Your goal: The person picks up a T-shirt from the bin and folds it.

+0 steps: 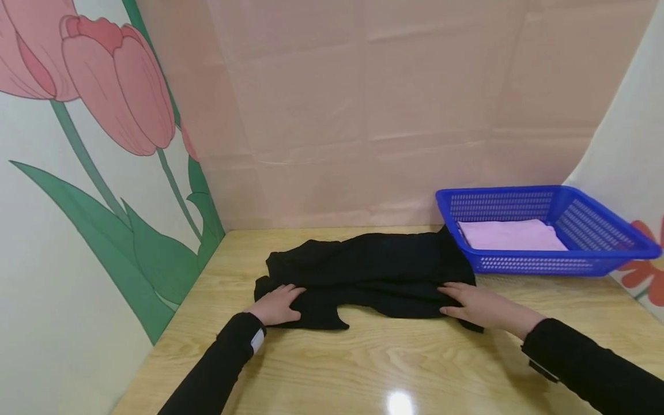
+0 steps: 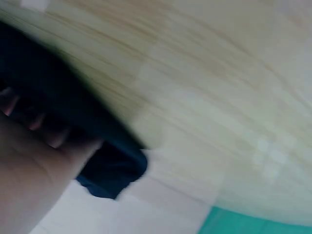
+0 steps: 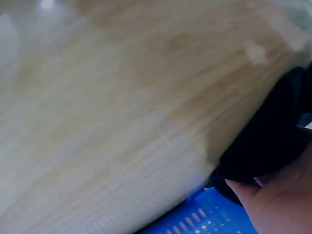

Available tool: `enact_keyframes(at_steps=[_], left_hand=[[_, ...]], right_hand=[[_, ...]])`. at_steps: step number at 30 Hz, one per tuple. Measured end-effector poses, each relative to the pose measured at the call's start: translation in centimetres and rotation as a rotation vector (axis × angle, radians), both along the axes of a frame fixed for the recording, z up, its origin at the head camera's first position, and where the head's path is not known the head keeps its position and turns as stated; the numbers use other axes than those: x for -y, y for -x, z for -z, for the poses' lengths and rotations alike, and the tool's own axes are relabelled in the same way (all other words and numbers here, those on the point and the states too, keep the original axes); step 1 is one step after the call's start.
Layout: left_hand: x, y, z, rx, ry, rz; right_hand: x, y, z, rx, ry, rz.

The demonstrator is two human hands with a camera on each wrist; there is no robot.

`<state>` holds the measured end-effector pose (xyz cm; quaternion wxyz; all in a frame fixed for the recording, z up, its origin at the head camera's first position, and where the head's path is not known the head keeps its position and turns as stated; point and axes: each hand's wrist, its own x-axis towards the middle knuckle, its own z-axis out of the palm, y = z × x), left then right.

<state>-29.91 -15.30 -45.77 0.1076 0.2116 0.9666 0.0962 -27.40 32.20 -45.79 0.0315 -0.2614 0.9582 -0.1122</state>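
A black cloth garment (image 1: 373,268) lies spread sideways and wrinkled on the wooden table; its exact kind cannot be made out. On its left end rests my left hand (image 1: 277,304), fingers over the fabric and thumb apart. My right hand (image 1: 469,305) lies on the right end, fingers extended, with the thumb near the front edge. In the left wrist view the fingers of the left hand (image 2: 39,156) touch dark fabric (image 2: 63,97), partly hidden by it. The right wrist view has the thumb of the right hand (image 3: 282,200) against the black fabric (image 3: 263,136).
A blue perforated plastic basket (image 1: 529,262) stands at the back right, against the garment's right end. Inside it lies a folded pink cloth (image 1: 510,235). A beige backdrop (image 1: 363,115) rises behind the table (image 1: 363,369), with a tulip-printed wall panel (image 1: 104,173) at left.
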Motion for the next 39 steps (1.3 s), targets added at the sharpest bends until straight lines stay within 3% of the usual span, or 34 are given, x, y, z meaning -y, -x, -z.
enact_keyframes(at_steps=[4, 9, 14, 18, 23, 26, 34, 39], left_hand=[[0.8, 0.2, -0.1, 0.001, -0.044, 0.001], [1.3, -1.0, -1.3, -0.101, -0.16, -0.034], [2.7, -2.0, -2.5, -0.176, -0.276, -0.227], [4.1, -2.7, -2.5, -0.136, -0.276, -0.368], [5.3, -4.0, -2.5, -0.07, -0.206, -0.462], [5.6, -4.4, -2.3, -0.035, -0.179, -0.489], [5.2, -4.7, -1.5, -0.011, -0.216, -0.526], [4.4, -4.9, -1.2, -0.024, -0.222, -0.453]], right_hand=[[-0.3, 0.1, 0.5, -0.072, -0.009, -0.026], [-0.1, -0.4, -0.4, -0.12, -0.018, -0.034], [0.0, -1.2, -2.3, -0.187, -0.024, -0.08], [-0.2, -1.6, -2.7, -0.31, -0.053, -0.21], [-0.7, -1.8, -2.1, -0.463, -0.04, -0.357], [-1.1, -1.6, -1.5, -0.512, -0.012, -0.383], [-1.1, -0.7, 0.0, -0.504, 0.011, -0.422], [-1.1, -0.8, 0.7, -0.485, 0.03, -0.407]])
